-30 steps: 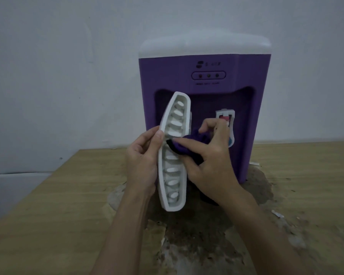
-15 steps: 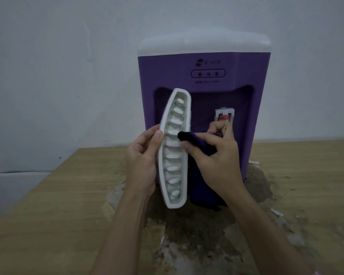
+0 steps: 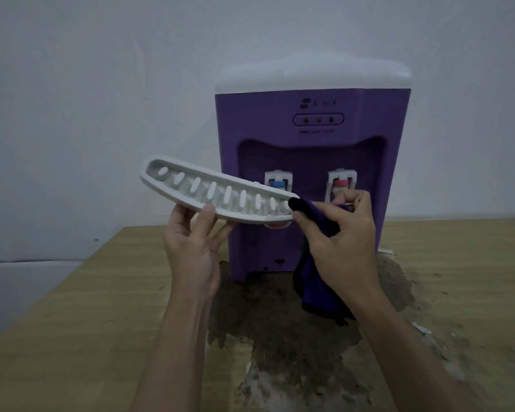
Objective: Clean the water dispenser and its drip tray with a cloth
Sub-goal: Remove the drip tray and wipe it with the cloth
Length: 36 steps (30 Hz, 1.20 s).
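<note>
**Asker:** Head view first: why is the tray (image 3: 220, 195) up in the air instead of sitting on the dispenser (image 3: 311, 179)?

**Watcher:** Lifted clear, its slots and rim can be reached from any side. It lies roughly level, slotted face toward the camera, its right end in front of the blue tap (image 3: 277, 183).

**Asker:** What holds it?

**Watcher:** The left hand (image 3: 191, 245), from below. The thumb presses on the near rim and the other fingers curl under the left half, a closed grip. My guess is that holding one half leaves the other half free for wiping.

**Asker:** And the right hand (image 3: 336, 233)?

**Watcher:** It is closed on the cloth (image 3: 315, 281). Forefinger and thumb pinch a wad of it against the tray's right tip; the rest hangs down in front of the dispenser's base. Bunching it to a small point probably lets it work into the end corner.

**Asker:** Where does the dispenser stand?

**Watcher:** On the table (image 3: 72, 322), back near the wall, on a dark worn patch. The red tap (image 3: 341, 182) is just above the right hand's knuckles, not touched.

**Asker:** How far along is the job?

**Watcher:** I judge it to be mid-tray. Whether the body has been wiped, I cannot tell.
</note>
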Tool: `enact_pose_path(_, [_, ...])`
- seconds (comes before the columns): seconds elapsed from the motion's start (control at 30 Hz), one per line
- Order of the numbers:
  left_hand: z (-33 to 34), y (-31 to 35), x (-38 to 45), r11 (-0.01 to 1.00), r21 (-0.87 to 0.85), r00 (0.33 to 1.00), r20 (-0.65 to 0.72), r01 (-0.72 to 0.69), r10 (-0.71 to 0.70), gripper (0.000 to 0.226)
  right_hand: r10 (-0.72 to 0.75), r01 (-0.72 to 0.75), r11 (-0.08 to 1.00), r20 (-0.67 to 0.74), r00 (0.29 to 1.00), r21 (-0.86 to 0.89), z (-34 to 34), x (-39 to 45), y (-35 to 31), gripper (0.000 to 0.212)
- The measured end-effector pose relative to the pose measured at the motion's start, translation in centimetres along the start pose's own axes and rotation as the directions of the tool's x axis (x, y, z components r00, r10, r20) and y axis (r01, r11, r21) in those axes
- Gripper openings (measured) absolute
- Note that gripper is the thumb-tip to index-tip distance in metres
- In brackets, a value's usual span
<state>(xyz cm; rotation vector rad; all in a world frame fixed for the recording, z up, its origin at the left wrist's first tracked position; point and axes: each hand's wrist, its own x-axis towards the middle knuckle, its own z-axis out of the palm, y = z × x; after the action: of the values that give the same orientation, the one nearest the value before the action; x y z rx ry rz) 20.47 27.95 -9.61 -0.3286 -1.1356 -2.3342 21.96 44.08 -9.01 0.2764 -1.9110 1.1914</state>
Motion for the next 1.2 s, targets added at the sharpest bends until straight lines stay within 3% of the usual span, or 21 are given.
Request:
enact_pose_path(0.13, [0.8,-0.4,-0.4,0.999,-0.035,0.999,-0.036,0.024,-0.025,0.029,0.01,-0.011,1.0,-0.048,0.999,-0.018,0.1,0.0,0.2,0.014])
enact_pose_path(0.23, [1.3,-0.6,-0.6,0.995,-0.078,0.998,-0.033,0.055,-0.058,0.029,-0.087,0.081,0.994,-0.09,0.992,-0.07,0.4,-0.2,0.2,0.02])
enact_pose_path(0.37, [1.4,-0.6,-0.8,0.99,-0.131,0.999,0.007,0.055,-0.054,0.034,-0.307,0.265,0.906,-0.081,0.948,-0.33,0.7,-0.6,0.3,0.026])
enact_pose_path(0.43, [1.5,-0.7,-0.9,0.993,-0.112,0.999,0.016,0.035,-0.034,0.033,-0.35,0.301,0.852,-0.039,0.936,-0.428,1.0,-1.0,0.3,0.022])
enact_pose_path(0.63, [1.7,-1.3,-1.5,0.999,-0.025,0.998,0.043,0.044,-0.043,0.033,-0.353,0.333,0.802,0.057,0.934,-0.496,2.0,-2.0,-0.1,0.013])
enact_pose_path(0.83, [1.5,-1.1,-1.3,1.0,-0.021,0.996,0.088,0.019,-0.017,0.036,-0.384,0.333,0.847,-0.044,0.922,-0.415,1.5,-1.3,-0.4,0.022])
enact_pose_path(0.93, [1.9,-1.4,-1.5,1.0,-0.017,0.992,0.123,-0.024,0.026,0.036,-0.414,0.364,0.809,-0.006,0.91,-0.461,1.4,-1.4,-0.5,0.017])
enact_pose_path(1.2, [1.5,-1.4,-1.4,0.999,-0.002,0.99,0.138,-0.037,0.037,0.033,-0.295,0.353,0.793,0.194,0.936,-0.497,1.5,-1.8,-0.8,0.025])
